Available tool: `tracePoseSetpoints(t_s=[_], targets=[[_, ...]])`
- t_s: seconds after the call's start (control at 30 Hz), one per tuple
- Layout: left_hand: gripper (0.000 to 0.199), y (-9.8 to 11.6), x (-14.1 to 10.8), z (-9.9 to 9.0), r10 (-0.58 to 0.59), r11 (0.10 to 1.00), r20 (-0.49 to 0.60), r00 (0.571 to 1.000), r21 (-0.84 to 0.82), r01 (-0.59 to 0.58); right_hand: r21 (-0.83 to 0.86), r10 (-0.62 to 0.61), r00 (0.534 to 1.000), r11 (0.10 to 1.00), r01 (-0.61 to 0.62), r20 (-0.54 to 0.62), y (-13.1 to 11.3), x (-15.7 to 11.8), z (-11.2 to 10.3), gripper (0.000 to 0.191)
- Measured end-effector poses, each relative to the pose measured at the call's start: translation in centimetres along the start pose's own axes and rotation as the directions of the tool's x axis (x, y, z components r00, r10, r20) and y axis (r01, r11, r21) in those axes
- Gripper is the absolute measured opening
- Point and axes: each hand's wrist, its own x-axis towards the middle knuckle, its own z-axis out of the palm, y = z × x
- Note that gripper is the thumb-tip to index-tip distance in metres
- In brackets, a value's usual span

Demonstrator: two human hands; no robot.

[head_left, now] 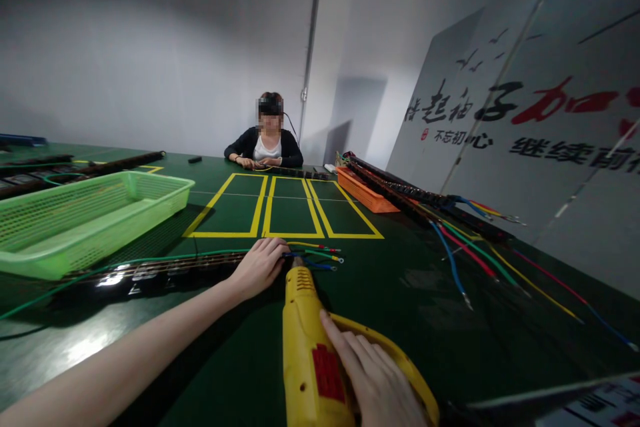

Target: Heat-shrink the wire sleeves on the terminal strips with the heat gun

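Observation:
My right hand [377, 370] is wrapped round the handle of a yellow heat gun [303, 327] with a red patch on its body. The gun's metal nozzle [298, 261] points away from me, close to the coloured wire ends. My left hand [263, 263] is closed over the right end of a long, dark, shiny wire harness [170, 273], pressing it near the table. Beyond my fingers, yellow, green and blue wires fan out to the right, tipped with ring terminals [341, 259]. A loose green wire [100, 271] runs along the harness to the left. My left fingertips are partly hidden.
A green plastic basket [150, 180] stands at left on the dark green table [365, 273]. Yellow tape rectangles [293, 235] mark its middle. At right, more harnesses [400, 193] lie over an orange basket [363, 192], wires trailing forward. Across the table sits a person [287, 147] with another harness.

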Motion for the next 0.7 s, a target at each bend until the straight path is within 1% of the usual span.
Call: tracePoseSetpoints(t_s=[0.03, 0.1, 0.13, 0.2, 0.33, 0.43, 0.57, 0.7], targets=[[0.021, 0.0, 0.0, 0.0, -0.002, 1.000, 0.001, 1.000, 0.001, 0.002, 0.038, 0.044, 0.994, 0.998, -0.048, 0.104, -0.5, 0.4, -0.3, 0.091], [0.021, 0.0, 0.0, -0.1, -0.002, 1.000, 0.006, 1.000, 0.000, 0.002, 0.106, 0.125, 0.962, 0.982, -0.155, 0.244, -1.5, 1.0, -0.9, 0.101], [0.021, 0.0, 0.0, -0.1, -0.001, 1.000, 0.008, 1.000, 0.001, 0.001, 0.131, 0.153, 0.946, 0.972, -0.197, 0.286, -1.9, 1.2, -1.3, 0.106], [0.022, 0.1, 0.0, -0.2, 0.002, 1.000, 0.011, 1.000, 0.003, -0.002, 0.169, 0.187, 0.927, 0.953, -0.251, 0.326, -2.3, 1.3, -1.9, 0.113], [0.023, 0.2, 0.0, -0.3, 0.008, 1.000, 0.016, 1.000, 0.016, -0.009, 0.221, 0.208, 0.929, 0.933, -0.282, 0.306, -2.2, 0.9, -2.6, 0.117], [0.023, 0.1, -0.1, -0.3, 0.017, 1.000, 0.015, 1.000, 0.022, -0.018, 0.250, 0.212, 0.937, 0.926, -0.284, 0.279, -1.6, 0.6, -2.8, 0.119], [0.025, 0.0, -0.1, -0.2, 0.016, 1.000, 0.019, 1.000, 0.022, -0.016, 0.299, 0.204, 0.957, 0.918, -0.259, 0.205, 0.3, -0.2, -2.9, 0.118], [0.025, 0.0, -0.1, -0.1, 0.014, 1.000, 0.023, 1.000, 0.016, -0.014, 0.373, 0.202, 0.974, 0.900, -0.228, 0.107, 2.7, -1.6, -3.5, 0.105]])
